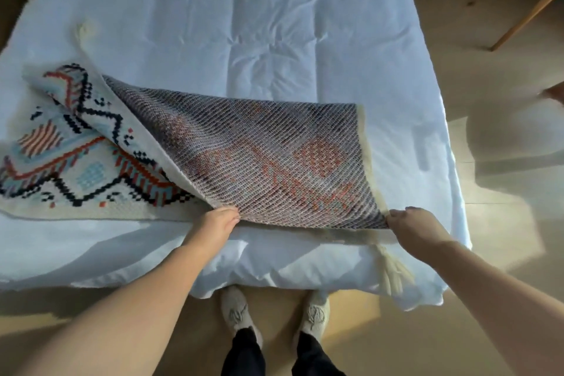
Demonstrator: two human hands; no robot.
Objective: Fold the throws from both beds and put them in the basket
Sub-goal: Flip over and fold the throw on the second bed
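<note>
Seen from above, over a person's two bare forearms, is the foot of a bed [244, 24] covered in a pale, softly rumpled quilted duvet. A thick woven throw [274, 162], cream with a stepped geometric pattern in black, red and pale blue, lies across the near part of the bed. Its right portion is turned over, so the muted, diagonally ribbed grey and rust underside faces up. The bright patterned face shows at the left. The left hand [218, 220] pinches the near edge of the turned-over portion, thumb and fingers curled onto the cloth. The right hand [409, 223] grips the near right corner the same way, and the edge runs fairly straight between them. A cream yarn tassel [395, 273] hangs over the end of the bed just beside the right hand. The step in hand appears to be making a fold in this throw. It would go best with both hands level and the edge stretched, carried over to meet the opposite edge squarely. The corners should be matched before letting go, then the layers pressed flat. The weave looks dense and floppy, so the middle is likely to sag or bunch. Pale shoes [235, 311] stand on a light wooden floor [503, 253] below. No basket is in view.
</note>
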